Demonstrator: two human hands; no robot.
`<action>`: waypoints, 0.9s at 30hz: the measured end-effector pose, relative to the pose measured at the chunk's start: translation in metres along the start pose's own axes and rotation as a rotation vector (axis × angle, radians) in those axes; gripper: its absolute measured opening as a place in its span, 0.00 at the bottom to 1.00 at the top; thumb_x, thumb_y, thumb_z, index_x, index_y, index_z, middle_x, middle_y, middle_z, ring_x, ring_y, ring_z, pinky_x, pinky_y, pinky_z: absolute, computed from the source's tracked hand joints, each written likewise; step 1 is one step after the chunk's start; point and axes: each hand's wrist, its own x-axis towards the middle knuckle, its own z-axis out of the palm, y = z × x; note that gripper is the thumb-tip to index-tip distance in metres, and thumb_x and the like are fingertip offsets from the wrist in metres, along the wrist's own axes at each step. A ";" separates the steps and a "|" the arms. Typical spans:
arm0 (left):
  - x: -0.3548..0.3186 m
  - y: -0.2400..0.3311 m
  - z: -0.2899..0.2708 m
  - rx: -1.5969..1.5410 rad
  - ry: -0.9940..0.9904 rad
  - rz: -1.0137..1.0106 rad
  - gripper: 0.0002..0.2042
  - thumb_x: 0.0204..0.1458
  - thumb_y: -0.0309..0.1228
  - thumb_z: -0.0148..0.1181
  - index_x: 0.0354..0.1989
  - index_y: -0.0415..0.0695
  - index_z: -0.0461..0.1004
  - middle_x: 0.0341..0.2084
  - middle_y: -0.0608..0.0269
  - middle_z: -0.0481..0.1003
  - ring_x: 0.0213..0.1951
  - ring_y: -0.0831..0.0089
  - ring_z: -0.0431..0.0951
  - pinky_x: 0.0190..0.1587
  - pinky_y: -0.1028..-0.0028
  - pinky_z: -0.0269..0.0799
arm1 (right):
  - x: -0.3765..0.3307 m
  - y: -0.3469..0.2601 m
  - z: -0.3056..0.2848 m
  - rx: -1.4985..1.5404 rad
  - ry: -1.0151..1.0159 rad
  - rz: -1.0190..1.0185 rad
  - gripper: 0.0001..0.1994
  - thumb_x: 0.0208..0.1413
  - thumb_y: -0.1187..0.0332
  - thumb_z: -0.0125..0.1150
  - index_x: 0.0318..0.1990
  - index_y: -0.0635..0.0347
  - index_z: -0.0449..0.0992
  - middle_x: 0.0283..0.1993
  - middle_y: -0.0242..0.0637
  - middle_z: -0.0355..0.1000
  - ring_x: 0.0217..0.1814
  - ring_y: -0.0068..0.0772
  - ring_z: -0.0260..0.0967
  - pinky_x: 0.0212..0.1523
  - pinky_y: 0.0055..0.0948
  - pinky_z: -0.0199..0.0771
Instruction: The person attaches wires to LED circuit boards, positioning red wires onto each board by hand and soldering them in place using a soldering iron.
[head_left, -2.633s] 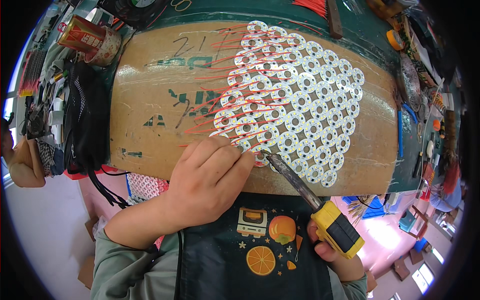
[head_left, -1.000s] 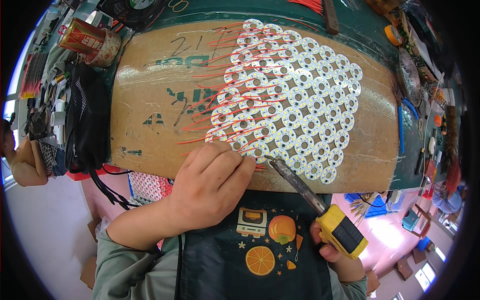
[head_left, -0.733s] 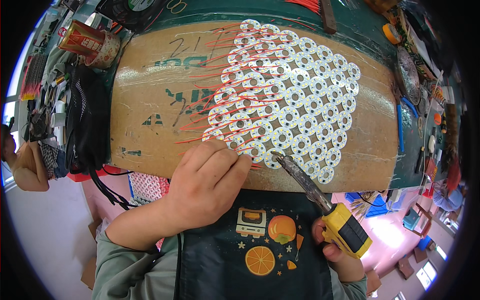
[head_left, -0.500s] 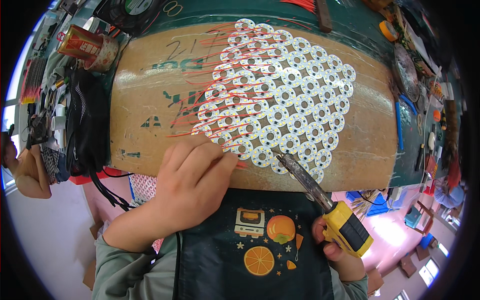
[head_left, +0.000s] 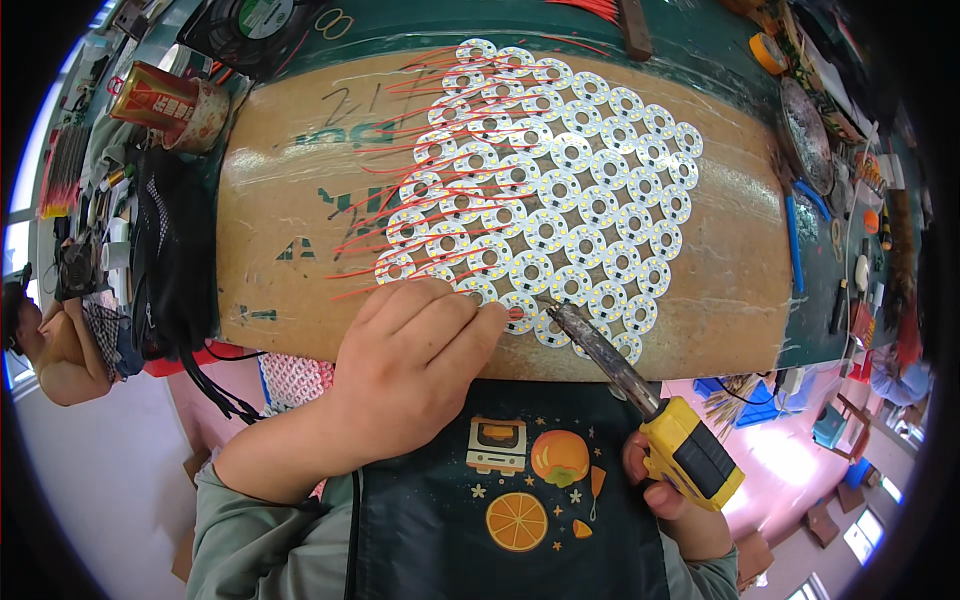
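Observation:
White ring-shaped LED boards [head_left: 598,207] lie in slanted rows on a brown board. Thin red wires [head_left: 440,197] stick out leftward from the rows on the left. My left hand [head_left: 415,365] is closed at the near edge of the rows, thumb and finger pinched on red wire [head_left: 515,314] that shows over a ring; the fingertips are partly hidden. Wrapped round the yellow and black handle of a soldering iron [head_left: 690,450], my right hand [head_left: 655,480] keeps the iron slanting up and left. Its tip is over the near rings, right of my left fingertips; whether it touches cannot be told.
The brown board [head_left: 270,200] rests on a green table [head_left: 400,30]. At the left stand a cup with a red-gold can [head_left: 155,95] and a black bag [head_left: 175,250]. A black fan [head_left: 250,25] sits at the back, blue-handled pliers [head_left: 797,245] at the right. Another person [head_left: 70,350] is far left.
My left hand has moved right along the near edge, to the ring beside the iron's tip. The iron stays almost in place. The whole board appears shifted slightly left in view.

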 end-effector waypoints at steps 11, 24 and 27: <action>-0.001 0.001 0.004 0.027 0.038 -0.023 0.17 0.36 0.16 0.66 0.40 0.37 0.79 0.30 0.61 0.74 0.33 0.64 0.76 0.37 0.68 0.72 | 0.005 0.000 -0.001 -0.129 -0.093 -0.002 0.17 0.52 0.54 0.71 0.24 0.54 0.72 0.22 0.32 0.68 0.21 0.40 0.68 0.22 0.33 0.65; -0.003 0.002 0.006 0.051 0.045 -0.048 0.16 0.36 0.16 0.66 0.39 0.37 0.79 0.28 0.62 0.73 0.32 0.64 0.76 0.36 0.68 0.72 | -0.010 0.026 -0.004 -0.107 -0.135 -0.065 0.25 0.53 0.55 0.72 0.51 0.60 0.70 0.30 0.29 0.66 0.28 0.21 0.62 0.26 0.21 0.61; -0.003 0.002 0.006 0.061 0.047 -0.043 0.16 0.37 0.16 0.66 0.39 0.37 0.79 0.28 0.62 0.73 0.32 0.64 0.76 0.36 0.68 0.72 | -0.007 0.021 -0.001 -0.093 -0.134 -0.078 0.24 0.53 0.56 0.72 0.51 0.60 0.70 0.30 0.30 0.66 0.28 0.22 0.63 0.26 0.21 0.62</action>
